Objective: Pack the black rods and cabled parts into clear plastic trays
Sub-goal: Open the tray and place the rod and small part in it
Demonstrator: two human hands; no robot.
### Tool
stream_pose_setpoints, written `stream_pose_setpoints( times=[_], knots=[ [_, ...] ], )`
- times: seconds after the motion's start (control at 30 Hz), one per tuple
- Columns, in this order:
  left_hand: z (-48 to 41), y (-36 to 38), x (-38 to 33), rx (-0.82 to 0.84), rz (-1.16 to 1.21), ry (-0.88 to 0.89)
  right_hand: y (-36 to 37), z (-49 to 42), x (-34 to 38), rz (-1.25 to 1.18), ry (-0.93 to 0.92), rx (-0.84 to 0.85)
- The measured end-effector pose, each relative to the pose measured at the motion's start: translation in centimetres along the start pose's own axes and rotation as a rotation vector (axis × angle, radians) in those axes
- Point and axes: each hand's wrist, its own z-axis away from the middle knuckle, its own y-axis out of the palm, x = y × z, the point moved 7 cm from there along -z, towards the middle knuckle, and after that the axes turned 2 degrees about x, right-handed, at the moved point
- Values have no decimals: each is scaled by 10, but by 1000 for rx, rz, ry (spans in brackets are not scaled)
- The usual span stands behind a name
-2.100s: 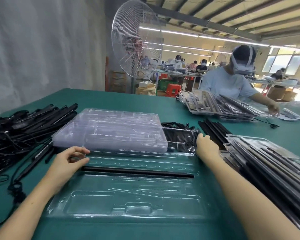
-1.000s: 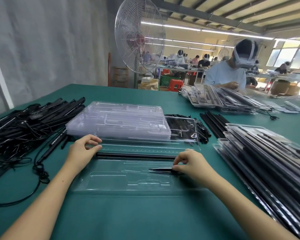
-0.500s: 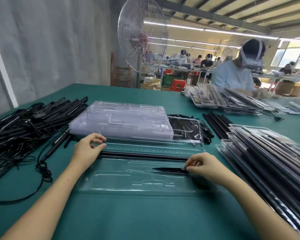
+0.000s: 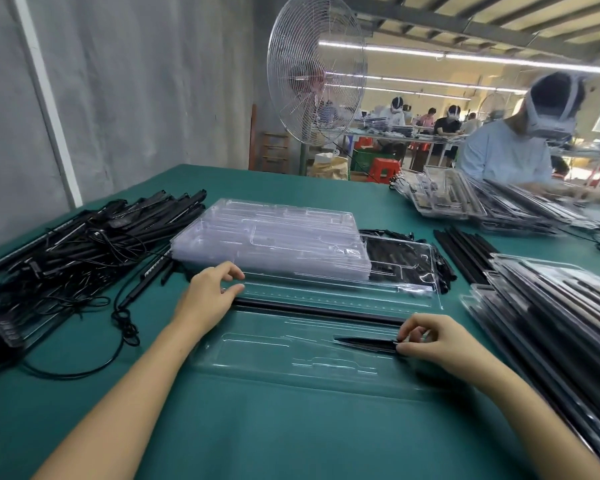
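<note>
packing a clear tray (image 4: 257, 362) at frame centre
right hand (image 4: 440, 344) pinches a short black part (image 4: 364, 342); left hand (image 4: 210, 296), fingers relaxed, touches the long rod (image 4: 319, 311).

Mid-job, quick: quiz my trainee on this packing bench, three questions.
1. True or false: the right hand pinches a short black part at the open clear tray.
2. Fill in: the pile of cabled parts lies ___ of the stack of empty trays.
3. The long black rod lies: A across the open tray; B atop that stack; C on the floor.
Key: 1 true; 2 left; 3 A.
</note>
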Motion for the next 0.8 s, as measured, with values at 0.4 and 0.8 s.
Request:
stream_pose_setpoints(
  times=[0.4, 0.8],
  knots=[
    [2, 1, 4, 4, 63, -46, -1, 5, 8, 86, -17, -54],
    [-19, -32, 22, 11, -110, -216, -3, 5, 1, -5, 16, -68]
  ],
)
